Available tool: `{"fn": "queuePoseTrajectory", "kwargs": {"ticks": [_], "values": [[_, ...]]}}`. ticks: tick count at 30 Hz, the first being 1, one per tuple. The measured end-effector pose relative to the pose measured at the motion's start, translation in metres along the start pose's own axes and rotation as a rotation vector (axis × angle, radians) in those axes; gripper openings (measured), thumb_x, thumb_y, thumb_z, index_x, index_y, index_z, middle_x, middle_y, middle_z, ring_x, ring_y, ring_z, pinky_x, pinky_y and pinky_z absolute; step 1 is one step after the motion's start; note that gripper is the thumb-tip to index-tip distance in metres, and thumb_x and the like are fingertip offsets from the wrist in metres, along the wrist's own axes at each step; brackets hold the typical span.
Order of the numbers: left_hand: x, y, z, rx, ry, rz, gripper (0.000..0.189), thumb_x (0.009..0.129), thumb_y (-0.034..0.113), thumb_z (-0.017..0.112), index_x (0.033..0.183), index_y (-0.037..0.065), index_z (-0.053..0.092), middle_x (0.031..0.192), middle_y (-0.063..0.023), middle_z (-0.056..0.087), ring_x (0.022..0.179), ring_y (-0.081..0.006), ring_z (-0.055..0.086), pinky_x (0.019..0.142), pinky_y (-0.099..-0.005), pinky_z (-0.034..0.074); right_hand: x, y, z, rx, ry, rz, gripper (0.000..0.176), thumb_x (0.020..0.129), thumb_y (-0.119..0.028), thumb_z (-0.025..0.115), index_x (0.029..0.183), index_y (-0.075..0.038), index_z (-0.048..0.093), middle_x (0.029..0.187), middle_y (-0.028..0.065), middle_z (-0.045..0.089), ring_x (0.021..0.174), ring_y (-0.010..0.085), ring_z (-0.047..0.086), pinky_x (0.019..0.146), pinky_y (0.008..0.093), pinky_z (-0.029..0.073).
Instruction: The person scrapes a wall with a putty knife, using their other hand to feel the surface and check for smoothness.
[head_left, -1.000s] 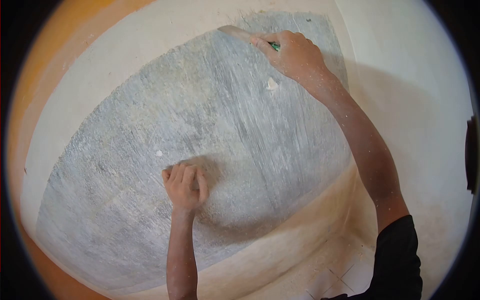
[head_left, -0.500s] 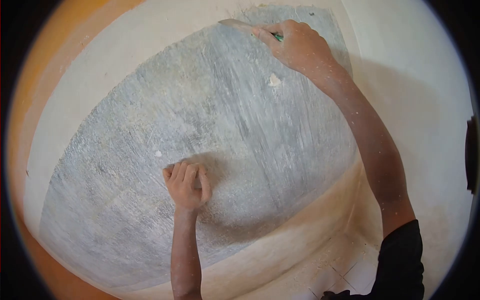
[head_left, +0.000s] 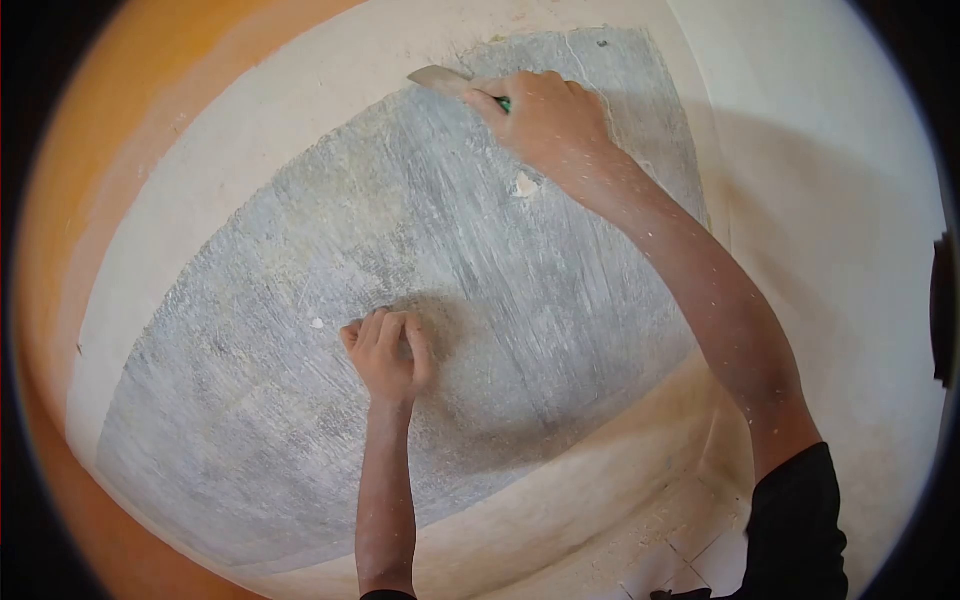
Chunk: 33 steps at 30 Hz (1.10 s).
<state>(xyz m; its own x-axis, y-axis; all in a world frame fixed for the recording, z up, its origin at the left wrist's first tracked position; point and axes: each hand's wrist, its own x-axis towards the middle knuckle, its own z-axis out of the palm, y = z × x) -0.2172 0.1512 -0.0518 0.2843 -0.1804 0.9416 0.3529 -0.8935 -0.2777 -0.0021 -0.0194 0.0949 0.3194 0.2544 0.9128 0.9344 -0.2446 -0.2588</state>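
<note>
My right hand (head_left: 555, 120) grips a putty knife (head_left: 440, 80) with a thin metal blade and a partly visible green handle. Its blade lies against the wall at the upper curved edge between the rough grey patch (head_left: 330, 220) and the pale band (head_left: 240, 110). Lower down, my left hand (head_left: 388, 355) is closed with curled fingers, at the grey surface and casting a shadow on it. I make out no tool in it, though the inner side of its fingers is hidden. Small white specks dot my right forearm.
Two whitish spots mark the grey area, a larger chip (head_left: 525, 185) below my right hand and a smaller one (head_left: 317, 323) beside my left. Orange paint (head_left: 130, 130) borders the left side. A smooth white wall (head_left: 830, 200) adjoins at right; floor tiles (head_left: 690, 560) show below.
The putty knife and my right hand have shifted left and slightly down in view. My left hand appears a little farther right, still closed, while the whole view has tilted slightly.
</note>
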Motion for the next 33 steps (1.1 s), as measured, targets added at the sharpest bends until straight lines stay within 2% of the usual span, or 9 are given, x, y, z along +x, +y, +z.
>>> {"fn": "queuePoseTrajectory", "kwargs": {"ticks": [7,9,13,15,22,24,28,31,33], "values": [[0.000,0.001,0.005,0.002,0.028,0.005,0.009,0.083,0.008,0.060,0.075,0.008,0.058,0.067,-0.0031,0.055,0.063,-0.0189,0.051,0.071,-0.0328,0.027,-0.003,0.006,-0.002,-0.024,0.084,-0.050,0.037,0.099,-0.045,0.050,0.119,-0.022,0.071,0.070,0.0091,0.069,0.069,0.0223,0.069,0.070,0.0396,0.057],[-0.002,0.001,0.003,0.019,0.001,0.015,0.008,0.082,0.007,0.060,0.075,0.008,0.058,0.067,-0.0034,0.055,0.063,-0.0194,0.051,0.071,-0.0331,0.028,-0.002,0.000,-0.005,-0.102,0.077,-0.019,0.037,0.100,-0.044,0.049,0.118,-0.021,0.071,0.069,0.0095,0.069,0.068,0.0240,0.069,0.071,0.0400,0.057],[-0.007,-0.001,0.002,-0.016,0.036,0.010,0.009,0.083,0.007,0.060,0.074,0.008,0.057,0.067,-0.0039,0.055,0.064,-0.0199,0.052,0.072,-0.0334,0.029,-0.015,0.005,0.002,-0.046,0.100,-0.070,0.038,0.100,-0.044,0.049,0.117,-0.019,0.072,0.072,0.0110,0.070,0.068,0.0259,0.069,0.071,0.0408,0.057],[-0.007,-0.001,0.001,-0.011,0.010,0.038,0.009,0.083,0.007,0.060,0.075,0.008,0.057,0.067,-0.0044,0.055,0.064,-0.0203,0.052,0.072,-0.0336,0.030,-0.008,0.001,0.000,-0.030,0.125,-0.080,0.031,0.100,-0.034,0.051,0.113,-0.016,0.073,0.077,0.0137,0.070,0.074,0.0279,0.070,0.071,0.0421,0.053],[-0.010,-0.003,0.002,-0.029,0.036,0.019,0.008,0.082,0.008,0.061,0.074,0.008,0.058,0.067,-0.0046,0.055,0.065,-0.0206,0.053,0.072,-0.0337,0.030,-0.010,0.000,0.000,-0.032,0.132,-0.081,0.035,0.100,-0.036,0.051,0.105,-0.010,0.074,0.076,0.0140,0.070,0.075,0.0275,0.070,0.069,0.0424,0.054],[-0.009,0.000,-0.001,-0.007,-0.008,0.023,0.008,0.082,0.008,0.061,0.074,0.008,0.058,0.067,-0.0045,0.055,0.066,-0.0205,0.053,0.072,-0.0336,0.029,-0.007,-0.005,-0.009,-0.050,0.076,-0.017,0.037,0.100,-0.037,0.052,0.100,-0.008,0.074,0.074,0.0134,0.070,0.073,0.0263,0.069,0.068,0.0426,0.054],[-0.015,-0.003,-0.001,-0.008,0.010,0.023,0.007,0.079,0.008,0.062,0.075,0.011,0.057,0.068,-0.0023,0.055,0.065,-0.0179,0.050,0.071,-0.0332,0.029,-0.016,-0.008,0.001,-0.130,0.063,-0.034,0.037,0.099,-0.038,0.053,0.099,-0.008,0.075,0.072,0.0125,0.069,0.071,0.0255,0.070,0.067,0.0425,0.055],[-0.014,-0.003,0.000,-0.027,-0.013,0.059,0.007,0.079,0.008,0.061,0.075,0.010,0.056,0.068,-0.0023,0.055,0.064,-0.0179,0.050,0.071,-0.0334,0.029,-0.003,-0.002,0.002,-0.010,0.123,-0.013,0.038,0.100,-0.039,0.052,0.100,-0.009,0.075,0.072,0.0123,0.069,0.070,0.0249,0.070,0.065,0.0418,0.055],[-0.013,-0.004,-0.001,-0.050,0.030,0.058,0.007,0.079,0.008,0.061,0.075,0.010,0.056,0.069,-0.0024,0.055,0.064,-0.0182,0.050,0.071,-0.0338,0.029,-0.004,-0.004,0.003,-0.099,0.023,0.026,0.043,0.100,-0.047,0.048,0.117,-0.016,0.072,0.077,0.0113,0.072,0.071,0.0249,0.070,0.068,0.0415,0.058]]}}
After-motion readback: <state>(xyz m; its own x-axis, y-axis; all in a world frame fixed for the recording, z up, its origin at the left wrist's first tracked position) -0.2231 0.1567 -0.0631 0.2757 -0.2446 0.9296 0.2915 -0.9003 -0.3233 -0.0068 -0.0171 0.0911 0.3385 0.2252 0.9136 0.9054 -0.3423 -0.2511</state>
